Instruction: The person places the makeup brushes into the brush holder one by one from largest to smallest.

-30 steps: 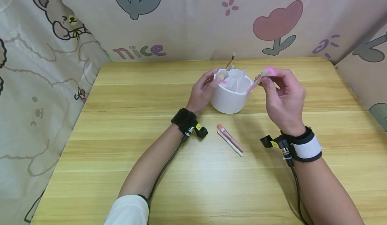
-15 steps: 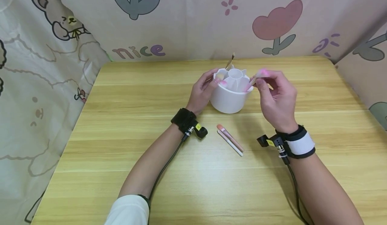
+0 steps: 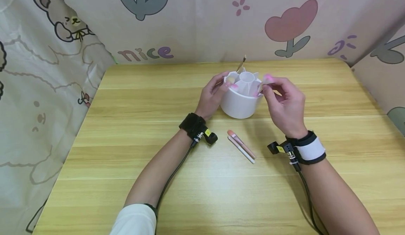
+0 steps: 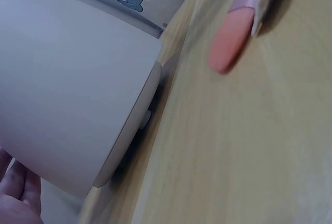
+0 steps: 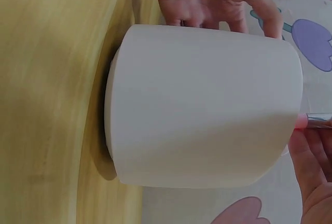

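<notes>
A round white brush holder (image 3: 239,105) with upright dividers sits at the back of the table. My left hand (image 3: 212,96) grips its left side, thumb at the rim. My right hand (image 3: 286,103) pinches a pink-tipped makeup brush (image 3: 268,78) at the opposite rim, bristles up and handle slanting down into the opening. The right wrist view shows its metal collar (image 5: 319,120) by the fingers. A thin brush (image 3: 241,64) leans out of the holder's back, and a pale rounded tip (image 3: 231,80) shows near the left thumb. The holder's wall hides the handle's lower end in the wrist views.
In front of the holder lie a pink brush (image 3: 242,144) with flat orange bristles and a slim white stick (image 3: 241,151), side by side. A patterned cloth (image 3: 202,24) hangs right behind the wooden table's (image 3: 142,122) far edge. Cables run along both forearms.
My right hand has moved left and slightly down with the brush, bringing its handle from outside the right rim into the holder's opening. The left hand and holder have stayed put.
</notes>
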`<state>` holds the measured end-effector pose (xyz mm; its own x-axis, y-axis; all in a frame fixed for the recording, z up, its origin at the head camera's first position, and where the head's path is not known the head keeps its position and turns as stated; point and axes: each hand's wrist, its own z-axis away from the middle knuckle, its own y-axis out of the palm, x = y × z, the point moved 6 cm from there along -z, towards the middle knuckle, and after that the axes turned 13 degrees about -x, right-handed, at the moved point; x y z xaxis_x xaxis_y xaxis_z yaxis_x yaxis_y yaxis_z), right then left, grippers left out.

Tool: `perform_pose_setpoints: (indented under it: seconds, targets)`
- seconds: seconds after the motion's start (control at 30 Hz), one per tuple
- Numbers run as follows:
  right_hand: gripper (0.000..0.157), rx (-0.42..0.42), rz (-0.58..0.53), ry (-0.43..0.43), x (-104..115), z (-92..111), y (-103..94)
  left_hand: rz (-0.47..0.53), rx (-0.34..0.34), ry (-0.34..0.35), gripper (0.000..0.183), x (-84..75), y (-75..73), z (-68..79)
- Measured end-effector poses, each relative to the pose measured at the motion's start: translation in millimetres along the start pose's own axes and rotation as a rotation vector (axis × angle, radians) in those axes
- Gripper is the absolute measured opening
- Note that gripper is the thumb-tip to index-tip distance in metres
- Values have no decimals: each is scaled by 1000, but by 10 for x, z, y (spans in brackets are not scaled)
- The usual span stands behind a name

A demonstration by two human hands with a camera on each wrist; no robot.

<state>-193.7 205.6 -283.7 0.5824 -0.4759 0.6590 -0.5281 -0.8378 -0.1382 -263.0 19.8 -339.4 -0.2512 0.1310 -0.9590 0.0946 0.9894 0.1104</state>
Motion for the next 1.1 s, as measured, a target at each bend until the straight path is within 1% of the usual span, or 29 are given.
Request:
perform_pose_setpoints:
  seconds: [0.27, 0.5, 0.8, 0.93, 1.1]
  targets:
    - [20, 4, 39, 4, -27, 22, 8, -12, -1, 13, 45, -25, 4, 0]
    - [20, 17, 54, 11, -63, 37, 21, -22, -5, 13, 45, -12, 6, -3]
    - [18, 28, 85, 43, -77, 56, 26, -32, 4, 17, 47, -28, 0, 7]
    - [18, 41, 88, 30, -66, 58, 29, -34, 9, 19, 47, -31, 3, 11]
    - [18, 49, 87, 56, -73, 61, 31, -39, 12, 10, 47, -23, 6, 10]
